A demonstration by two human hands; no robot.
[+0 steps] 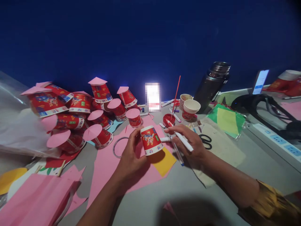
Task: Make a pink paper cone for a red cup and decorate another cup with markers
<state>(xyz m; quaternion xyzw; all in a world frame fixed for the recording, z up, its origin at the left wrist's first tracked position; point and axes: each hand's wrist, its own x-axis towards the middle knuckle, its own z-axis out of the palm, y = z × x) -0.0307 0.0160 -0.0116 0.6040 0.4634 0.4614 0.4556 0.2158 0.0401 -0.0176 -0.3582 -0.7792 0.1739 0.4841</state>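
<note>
My left hand [132, 153] is closed around the side of a red paper cup [150, 140] with a printed figure and a white rim. The cup is upside down and slightly tilted, above pink paper [105, 169] and a yellow-orange sheet [164, 160]. Between the fingers of my right hand [194, 141] is a white marker [184, 141]. Its red tip end points left, towards a small red pot [167, 121] from which a thin red stick [176, 94] rises. More white markers lie just below and beside that hand.
At left stand and lie several red cups with pink paper cone tops [97, 133]. Right of centre are stacked paper cups [191, 108], a dark thermos [213, 84] and black-handled scissors [205, 141]. A power strip [277, 138] and a phone [260, 82] are far right. A lit screen [152, 96] stands behind.
</note>
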